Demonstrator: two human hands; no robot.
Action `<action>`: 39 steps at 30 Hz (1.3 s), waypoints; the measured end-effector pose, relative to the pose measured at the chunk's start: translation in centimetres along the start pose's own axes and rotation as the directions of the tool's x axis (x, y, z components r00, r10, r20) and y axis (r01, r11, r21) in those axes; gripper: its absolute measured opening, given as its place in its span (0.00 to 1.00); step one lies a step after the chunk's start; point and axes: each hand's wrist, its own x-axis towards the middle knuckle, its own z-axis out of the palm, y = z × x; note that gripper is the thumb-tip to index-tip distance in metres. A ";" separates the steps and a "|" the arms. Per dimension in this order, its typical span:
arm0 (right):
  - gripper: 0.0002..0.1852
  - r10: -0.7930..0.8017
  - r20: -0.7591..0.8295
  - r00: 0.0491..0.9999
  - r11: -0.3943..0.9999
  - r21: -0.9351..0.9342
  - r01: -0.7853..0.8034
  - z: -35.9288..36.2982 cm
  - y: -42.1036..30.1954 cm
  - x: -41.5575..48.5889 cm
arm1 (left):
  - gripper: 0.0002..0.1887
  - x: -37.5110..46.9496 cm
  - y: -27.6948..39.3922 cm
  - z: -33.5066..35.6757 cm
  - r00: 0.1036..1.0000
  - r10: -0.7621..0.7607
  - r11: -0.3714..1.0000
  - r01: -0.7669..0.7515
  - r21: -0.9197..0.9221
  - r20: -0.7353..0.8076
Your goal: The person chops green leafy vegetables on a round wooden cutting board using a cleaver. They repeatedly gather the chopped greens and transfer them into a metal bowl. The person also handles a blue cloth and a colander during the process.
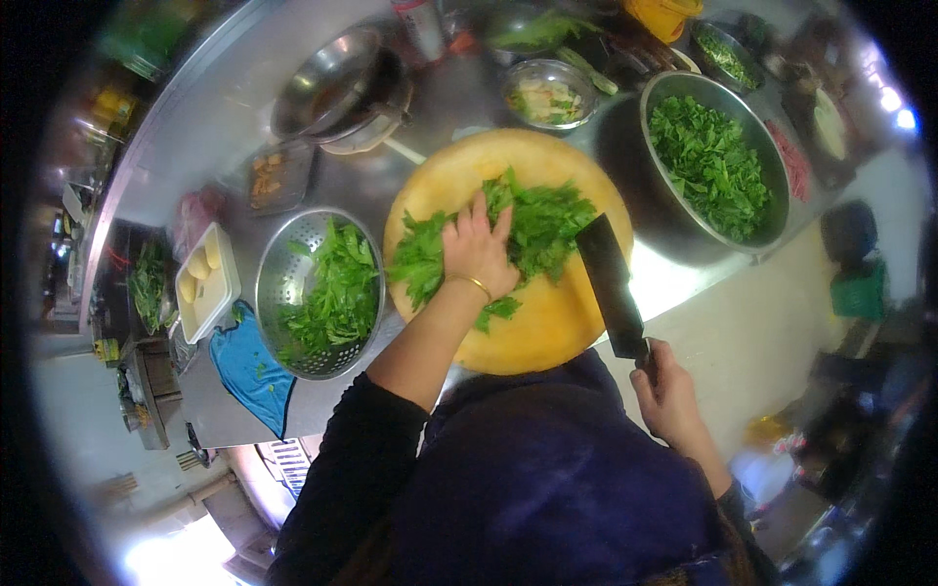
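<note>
A round yellow chopping board [557, 333] stands before me at the table's edge, with a heap of leafy green celery [549, 220] across it. My left hand [480, 249] lies on the leaves with its fingers spread, palm down; whether it grips any stems is hidden. In my right hand [667, 395] is the handle of a cleaver [612, 286]. Its broad dark blade slants up over the board's right edge, beside the leaves. Left of the board sits a steel colander [267, 300] of greens. To the right, a large steel bowl [780, 209] holds cut leaves.
Beyond the board are a glass bowl of cut vegetables [546, 102] and stacked steel bowls [330, 80]. At left lie a white tray [212, 300] with yellowish pieces, a blue cloth [253, 370] and a clear container [278, 176]. The steel table [209, 410] ends close to my body.
</note>
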 end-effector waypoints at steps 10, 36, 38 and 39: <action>0.22 0.023 0.061 0.998 0.995 -0.097 -0.017 -3.0 -1.2 -2.0 | 0.51 2.0 0.1 -1.8 0.974 -0.008 0.996 -0.013 0.093 0.226; 0.18 -0.114 -0.107 0.988 0.958 -0.275 0.081 1.0 -3.5 10.0 | 0.33 3.1 2.1 -3.7 0.910 -0.005 1.000 0.012 -0.015 0.415; 0.20 -0.187 -0.052 0.981 0.938 -0.306 0.163 0.1 -4.9 7.0 | 0.27 4.6 1.0 1.3 0.926 -0.142 0.958 0.218 -0.188 0.351; 0.21 -0.183 -0.020 0.983 0.925 -0.342 0.165 0.1 -5.3 6.6 | 0.25 5.0 1.0 2.1 0.927 -0.180 0.940 0.260 -0.220 0.328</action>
